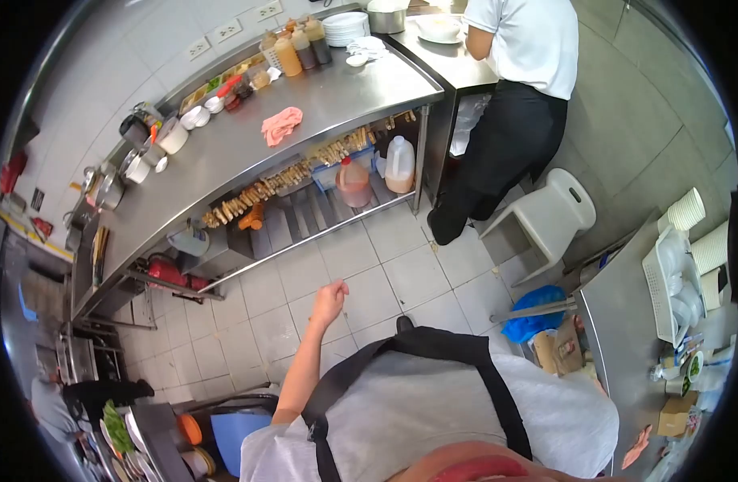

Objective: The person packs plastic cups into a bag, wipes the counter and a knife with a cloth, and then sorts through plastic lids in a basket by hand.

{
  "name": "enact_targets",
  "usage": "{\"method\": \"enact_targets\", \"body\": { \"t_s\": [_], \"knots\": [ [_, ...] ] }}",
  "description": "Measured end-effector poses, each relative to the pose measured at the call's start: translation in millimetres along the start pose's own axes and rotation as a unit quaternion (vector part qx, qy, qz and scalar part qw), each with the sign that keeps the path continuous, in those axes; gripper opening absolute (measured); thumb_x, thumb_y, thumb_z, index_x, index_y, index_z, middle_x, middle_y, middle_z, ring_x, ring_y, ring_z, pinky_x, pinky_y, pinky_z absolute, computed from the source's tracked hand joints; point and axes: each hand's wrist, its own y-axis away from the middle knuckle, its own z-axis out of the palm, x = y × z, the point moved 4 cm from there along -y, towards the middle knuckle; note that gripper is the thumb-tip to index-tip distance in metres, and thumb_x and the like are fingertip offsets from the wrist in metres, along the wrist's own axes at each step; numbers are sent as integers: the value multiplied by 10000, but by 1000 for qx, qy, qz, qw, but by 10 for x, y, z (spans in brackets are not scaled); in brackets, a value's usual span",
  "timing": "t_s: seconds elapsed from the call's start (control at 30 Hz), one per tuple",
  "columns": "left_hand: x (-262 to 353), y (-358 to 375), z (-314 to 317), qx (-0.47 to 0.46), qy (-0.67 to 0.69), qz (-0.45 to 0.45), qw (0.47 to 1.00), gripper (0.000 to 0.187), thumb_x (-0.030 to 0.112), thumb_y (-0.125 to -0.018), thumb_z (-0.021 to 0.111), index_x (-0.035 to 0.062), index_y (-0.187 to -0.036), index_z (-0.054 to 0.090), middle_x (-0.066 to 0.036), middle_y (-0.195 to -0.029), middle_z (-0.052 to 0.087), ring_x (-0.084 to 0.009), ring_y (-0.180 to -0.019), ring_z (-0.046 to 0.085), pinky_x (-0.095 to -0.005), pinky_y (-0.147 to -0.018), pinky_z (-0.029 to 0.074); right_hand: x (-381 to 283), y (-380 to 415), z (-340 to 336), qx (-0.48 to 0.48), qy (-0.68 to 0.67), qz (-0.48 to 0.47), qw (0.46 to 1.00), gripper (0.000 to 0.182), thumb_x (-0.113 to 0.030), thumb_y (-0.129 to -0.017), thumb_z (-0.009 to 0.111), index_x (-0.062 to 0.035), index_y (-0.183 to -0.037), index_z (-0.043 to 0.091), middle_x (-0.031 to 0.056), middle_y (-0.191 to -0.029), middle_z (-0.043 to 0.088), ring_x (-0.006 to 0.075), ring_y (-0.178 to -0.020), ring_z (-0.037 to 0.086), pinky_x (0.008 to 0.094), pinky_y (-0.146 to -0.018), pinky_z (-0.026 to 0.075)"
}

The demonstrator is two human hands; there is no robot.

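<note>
My left hand [329,304] hangs in front of me over the tiled floor, its fingers curled in, and I see nothing held in it. It touches nothing and is apart from the steel counter [224,153] beyond. A crumpled pink cloth [281,125] lies on that counter. On the shelf below stand a jug of reddish liquid [353,183] and a white plastic jug [399,165]. My right hand is out of view, with only the grey sleeve on that side showing.
A co-worker [529,56] in a white shirt stands at the far counter, beside a white plastic stool [549,210]. At the right is a steel table [618,321] with a white basket [660,293] and a blue bag [535,312] beneath. A blue bin [239,438] stands lower left.
</note>
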Motion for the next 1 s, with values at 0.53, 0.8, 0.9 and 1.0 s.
{"method": "enact_targets", "body": {
  "t_s": [0.53, 0.8, 0.9, 1.0],
  "knots": [
    [348, -2939, -2003, 253, -168, 310, 901, 270, 60, -717, 616, 45, -979, 552, -147, -1207, 446, -351, -1076, 421, -435, -886, 358, -2940, 5345, 813, -696, -84, -362, 615, 177, -250, -762, 669, -106, -729, 572, -13, -628, 556, 87, -556, 512, 236, -496, 399],
    [-210, -3500, -2149, 257, -152, 167, 940, 644, 180, -737, 616, 48, -1291, 316, -190, -1399, 213, -424, -1280, 170, -561, -976, 186, -5295, 6109, -112, -652, -313, -375, 580, 136, -142, -828, 567, -74, -711, 560, -11, -583, 527, 60, -494, 474, 198, -452, 364],
    [-180, -3539, -2180, 236, -145, 132, 952, 649, 189, -747, 611, 42, -1296, 298, -212, -1401, 179, -435, -1287, 134, -565, -984, 163, -6178, 6486, -331, -641, -364, -424, 526, 118, -131, -826, 552, -54, -740, 582, 5, -620, 551, 61, -522, 486, 195, -471, 371],
    [-198, -3553, -2202, 237, -126, 127, 955, 617, 190, -767, 595, 36, -1289, 304, -228, -1399, 163, -443, -1287, 121, -557, -991, 148, -7058, 6927, -580, -591, -340, -507, 528, 111, -128, -824, 539, -44, -774, 591, 0, -649, 561, 64, -525, 479, 204, -488, 386]
  ]
}}
